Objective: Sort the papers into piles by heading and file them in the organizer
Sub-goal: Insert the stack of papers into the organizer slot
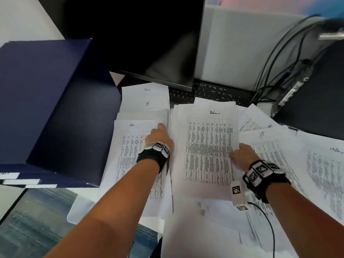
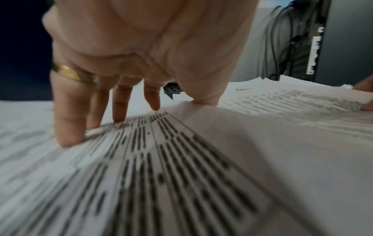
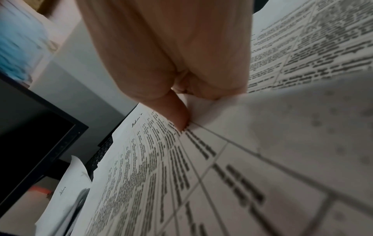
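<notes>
A centre sheet headed "Admin" [image 1: 208, 155] with a printed table lies on top of a loose spread of papers. My right hand [image 1: 236, 155] pinches its right edge, thumb [image 3: 179, 118] on top and fingers curled under. My left hand [image 1: 160, 133] rests on the left pile [image 1: 130, 146], whose heading reads roughly "Atz". Its straight fingers [image 2: 121, 111] press the printed sheet [image 2: 151, 159]. Behind that pile lie sheets headed "IT" [image 1: 147, 104] and "Admin". More sheets headed "IT" [image 1: 270, 146] and "Admin" [image 1: 325, 164] lie to the right. The navy organizer [image 1: 46, 108] stands at the left.
A dark monitor [image 1: 149, 43] stands behind the papers, with a black keyboard [image 1: 214, 92] partly under them. Cables [image 1: 279, 62] and a black computer case [image 1: 320, 94] fill the back right. White labels [image 1: 20, 181] mark the organizer's front edge.
</notes>
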The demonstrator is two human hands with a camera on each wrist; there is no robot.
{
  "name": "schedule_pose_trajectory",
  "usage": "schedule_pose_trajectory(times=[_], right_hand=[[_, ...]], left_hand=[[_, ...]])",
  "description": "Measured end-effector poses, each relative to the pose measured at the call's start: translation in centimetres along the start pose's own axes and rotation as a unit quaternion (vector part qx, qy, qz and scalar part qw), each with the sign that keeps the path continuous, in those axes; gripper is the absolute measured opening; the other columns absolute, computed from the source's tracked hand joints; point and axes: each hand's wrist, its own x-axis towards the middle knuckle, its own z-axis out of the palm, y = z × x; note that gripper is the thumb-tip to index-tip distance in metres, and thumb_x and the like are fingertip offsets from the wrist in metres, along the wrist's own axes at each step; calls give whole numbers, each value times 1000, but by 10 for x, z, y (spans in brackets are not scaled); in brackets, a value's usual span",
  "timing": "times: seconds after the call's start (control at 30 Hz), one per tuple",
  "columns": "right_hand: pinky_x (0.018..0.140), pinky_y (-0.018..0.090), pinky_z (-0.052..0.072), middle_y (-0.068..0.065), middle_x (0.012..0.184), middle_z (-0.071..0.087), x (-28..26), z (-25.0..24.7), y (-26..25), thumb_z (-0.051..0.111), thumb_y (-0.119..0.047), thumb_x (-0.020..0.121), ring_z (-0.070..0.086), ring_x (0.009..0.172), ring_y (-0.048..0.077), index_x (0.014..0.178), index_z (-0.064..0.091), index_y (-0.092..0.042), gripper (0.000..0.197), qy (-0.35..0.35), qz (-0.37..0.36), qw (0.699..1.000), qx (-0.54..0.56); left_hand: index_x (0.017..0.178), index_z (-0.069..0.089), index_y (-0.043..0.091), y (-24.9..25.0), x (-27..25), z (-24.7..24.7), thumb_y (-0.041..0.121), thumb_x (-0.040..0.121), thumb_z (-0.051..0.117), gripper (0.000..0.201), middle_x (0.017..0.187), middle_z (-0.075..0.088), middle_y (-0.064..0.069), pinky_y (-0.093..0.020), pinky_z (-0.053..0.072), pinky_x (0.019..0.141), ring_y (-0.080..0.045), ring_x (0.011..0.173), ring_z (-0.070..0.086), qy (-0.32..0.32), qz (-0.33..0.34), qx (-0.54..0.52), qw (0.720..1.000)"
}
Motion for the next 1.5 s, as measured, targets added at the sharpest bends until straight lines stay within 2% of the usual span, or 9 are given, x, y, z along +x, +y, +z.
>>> schedule_pose_trajectory(times=[0.17,0.4,0.53,0.7,0.97,1.13,1.2,1.4,1.5], right_hand=[[93,24,41,2,91,37,-7,-5,1,34,-12,99,51,106,23,123,60,-12,35,-15,-50,993,-109],[104,26,36,8,110,48,-7,-4,2,36,-10,98,48,116,29,120,62,-7,35,-30,-76,982,-170],[101,36,43,12,113,54,-1,-1,2,47,-8,95,54,114,35,121,57,2,30,-24,-33,998,-46],[96,44,47,8,96,52,-3,0,0,56,-10,89,57,112,38,123,54,1,36,-14,29,996,87],[95,45,47,23,108,61,-6,2,-2,55,-8,89,57,110,39,118,56,2,31,-7,37,991,129],[110,38,35,16,134,54,-10,-2,-4,39,-12,98,45,128,34,134,50,-10,38,12,70,981,183],[113,34,31,8,134,55,-15,-2,-11,31,-13,101,42,130,28,135,51,-18,40,32,17,999,35],[101,28,38,3,128,59,-15,5,-78,28,-17,103,48,122,23,134,50,-17,37,10,-52,996,-70],[86,21,43,13,132,55,1,19,-121,34,-12,101,48,125,29,135,48,-5,37,-44,12,997,57]], left_hand=[[150,-11,29,-15,0,-4,1,94,35,78,109,52,-17,-45,47,86,-35,95,61,31,66,-1,997],[118,47,4,-14,2,-12,17,90,50,32,116,57,-15,-38,48,85,-33,107,59,-7,-1,-24,1000],[120,45,6,-4,-2,-8,44,78,66,61,115,57,-11,-36,51,84,-30,105,60,5,2,8,1000],[117,48,2,2,2,-3,22,86,55,37,113,59,-14,-34,51,79,-30,101,62,30,14,24,999],[118,52,-1,-5,5,-15,12,96,43,27,117,62,-16,-35,49,84,-31,107,61,40,38,37,998],[102,56,1,-38,1,-35,16,91,44,23,103,64,-21,-33,44,73,-36,91,60,67,4,-122,990],[96,56,4,-56,-5,-42,17,90,45,19,95,63,-17,-30,42,71,-33,86,57,88,3,-169,982],[83,49,8,-85,-14,-62,16,90,46,11,66,47,-2,-30,30,53,-24,72,46,104,11,-236,966],[85,50,7,-92,-17,-67,17,91,46,12,65,48,-1,-30,29,54,-22,69,46,97,29,-246,964]])
